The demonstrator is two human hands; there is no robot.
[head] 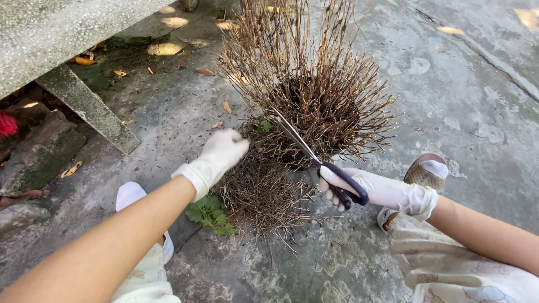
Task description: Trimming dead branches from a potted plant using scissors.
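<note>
Scissors [314,160] in gloved right hand [370,188], blades parted among dry plant [314,106] stems on concrete ground [460,112]
Left hand [222,151] clenched on twigs at the clump's edge; they look light, stiff, brittle, best gripped low

1. The pot or base under the dry twiggy plant [314,106] is buried in its stems; I cannot see it.
2. The tips of my scissors [317,163] vanish among the twigs.
3. My left hand's [222,154] fingertips are blurred and sunk into the dry stems.
4. My right hand's [365,188] fingers are partly hidden by the dark handle loops.
5. The plant's upper stems run past the top edge.
6. A red object [7,123] is cut off at the left edge.
</note>
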